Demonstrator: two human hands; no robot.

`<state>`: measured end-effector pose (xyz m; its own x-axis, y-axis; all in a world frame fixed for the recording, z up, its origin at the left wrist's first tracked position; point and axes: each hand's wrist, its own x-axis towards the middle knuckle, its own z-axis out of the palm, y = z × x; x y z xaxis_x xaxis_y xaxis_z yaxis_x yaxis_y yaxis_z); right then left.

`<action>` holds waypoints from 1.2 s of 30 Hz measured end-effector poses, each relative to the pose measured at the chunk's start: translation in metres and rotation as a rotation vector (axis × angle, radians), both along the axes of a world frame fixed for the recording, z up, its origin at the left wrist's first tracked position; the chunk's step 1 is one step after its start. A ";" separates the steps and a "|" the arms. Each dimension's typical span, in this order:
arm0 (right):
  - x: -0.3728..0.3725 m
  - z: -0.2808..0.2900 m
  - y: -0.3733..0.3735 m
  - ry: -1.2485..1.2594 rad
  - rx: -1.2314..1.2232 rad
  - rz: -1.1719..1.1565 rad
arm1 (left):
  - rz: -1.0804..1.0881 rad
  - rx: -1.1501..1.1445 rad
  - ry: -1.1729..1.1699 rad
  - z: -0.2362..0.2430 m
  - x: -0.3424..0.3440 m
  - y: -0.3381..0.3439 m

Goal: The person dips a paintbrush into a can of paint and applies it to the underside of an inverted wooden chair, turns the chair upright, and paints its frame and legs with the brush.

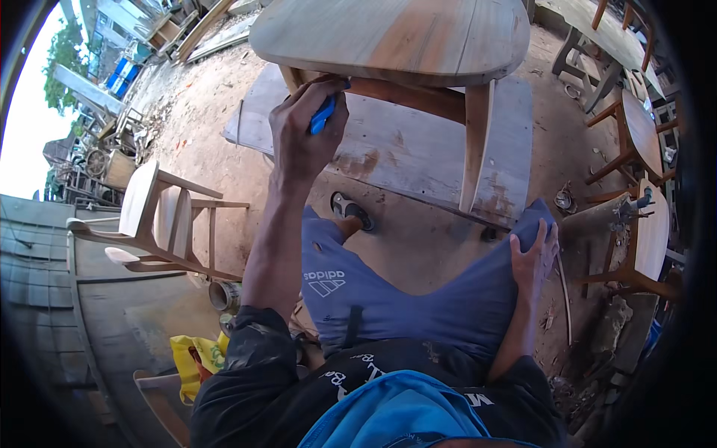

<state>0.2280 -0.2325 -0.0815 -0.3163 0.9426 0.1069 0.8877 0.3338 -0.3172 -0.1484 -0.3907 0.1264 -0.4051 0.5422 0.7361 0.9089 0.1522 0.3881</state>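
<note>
Your left hand [302,131] is curled tight around a small blue tool [323,117], pressing it against the top of a leg under the unfinished wooden table [396,37]. Your right hand [535,254] rests flat, fingers loosely spread, on your right knee, holding nothing. 1 bare wooden chair [160,216] stands to your left.

Unfinished wooden chair [160,216] at left, yellow bag [196,358] lower left, more bare chairs [635,142] stacked at right.
</note>
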 end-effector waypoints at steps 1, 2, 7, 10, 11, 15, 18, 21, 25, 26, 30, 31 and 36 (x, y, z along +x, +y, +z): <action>-0.004 -0.002 0.001 0.012 0.000 0.019 | -0.066 -0.015 -0.005 0.006 -0.001 -0.007; -0.009 -0.004 0.002 0.004 0.002 0.017 | -0.058 -0.003 -0.027 0.011 -0.007 -0.013; 0.046 -0.071 0.019 0.030 0.150 0.048 | -0.079 0.081 -0.117 0.008 -0.024 -0.014; 0.050 -0.098 0.050 0.136 0.362 0.132 | -0.116 0.086 -0.103 0.002 -0.020 -0.013; 0.014 -0.055 0.038 0.298 0.386 0.242 | -0.152 0.107 -0.048 0.001 -0.024 -0.020; -0.050 0.177 -0.044 0.804 0.014 0.600 | -0.159 0.050 0.012 0.008 -0.017 -0.024; -0.087 0.292 -0.058 0.875 0.088 1.216 | -0.074 -0.055 0.110 0.015 -0.024 -0.035; -0.099 0.398 -0.097 0.610 -0.031 1.507 | -0.149 -0.046 0.015 0.010 -0.030 -0.030; -0.111 0.451 -0.104 0.470 0.034 1.655 | -0.182 -0.156 0.100 0.009 -0.023 -0.016; -0.133 0.460 -0.102 0.452 0.040 1.756 | -0.116 -0.167 0.107 0.011 -0.033 -0.033; -0.145 0.492 -0.102 0.360 0.090 1.820 | -0.141 -0.179 0.091 0.017 -0.022 -0.035; -0.148 0.499 -0.098 0.352 0.101 1.829 | -0.142 -0.186 0.093 0.018 -0.019 -0.036; -0.160 0.537 -0.091 0.275 0.129 1.944 | -0.121 -0.192 0.096 0.025 -0.022 -0.034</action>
<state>0.0681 -0.3238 0.4558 -0.7036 -0.6167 0.3530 -0.7067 0.6590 -0.2574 -0.1708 -0.4247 0.1515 -0.2615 0.7164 0.6468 0.9565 0.1026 0.2731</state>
